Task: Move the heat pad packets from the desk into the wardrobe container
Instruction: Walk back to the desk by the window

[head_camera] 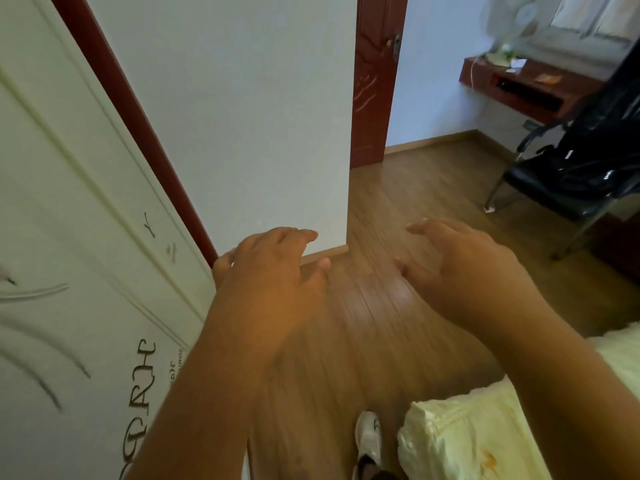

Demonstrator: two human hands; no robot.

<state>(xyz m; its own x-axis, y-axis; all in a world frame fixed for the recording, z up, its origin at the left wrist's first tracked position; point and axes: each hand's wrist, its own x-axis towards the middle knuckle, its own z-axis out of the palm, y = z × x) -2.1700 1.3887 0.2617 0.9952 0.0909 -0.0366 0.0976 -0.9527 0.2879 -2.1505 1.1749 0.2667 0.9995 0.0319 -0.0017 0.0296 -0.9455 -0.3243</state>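
Home, looks like a bedroom. Wood-plank floor [381,306] with matching skirting along white walls. Cream wardrobe door [69,237] at left with moulded panels and decorative lettering, dark red frame beside it. Carved dark red room door [372,81] with a metal handle, standing open. Far right corner: dark red desk [526,84] with an open shelf under the top, a fan [512,22] and small items on it. Black chair [568,174] on a metal frame near the desk. Pale quilted bedding [467,438] at lower right. A white shoe [369,441] on the floor by the bedding.
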